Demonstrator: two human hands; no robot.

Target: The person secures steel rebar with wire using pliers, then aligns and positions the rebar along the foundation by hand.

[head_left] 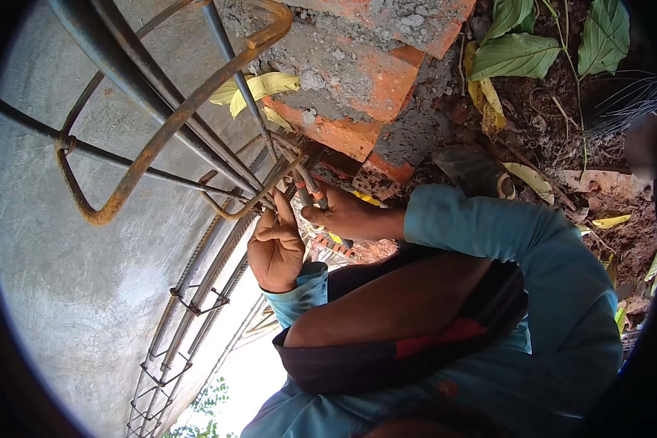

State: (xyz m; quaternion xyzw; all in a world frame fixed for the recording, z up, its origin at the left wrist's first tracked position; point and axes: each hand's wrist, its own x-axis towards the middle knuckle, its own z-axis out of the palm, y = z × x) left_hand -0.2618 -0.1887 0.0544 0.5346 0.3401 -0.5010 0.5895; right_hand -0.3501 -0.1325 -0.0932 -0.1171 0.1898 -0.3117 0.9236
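Observation:
My left hand is beneath the joint of a steel rebar cage, palm showing, two fingers stretched towards the bars and the thumb bent across; nothing shows clearly in it. Close beside it, my right hand is closed around the red-marked handles of a pincer-like tool. The tool's head points at the crossing bars, where its jaws are hard to make out. A rusty bent stirrup loops around the long dark bars.
A grey concrete surface lies behind the cage. Mortar-covered bricks stand beyond my right hand. At the right are green leaves, soil and a dark tube-like object. My bent knee is below my hands.

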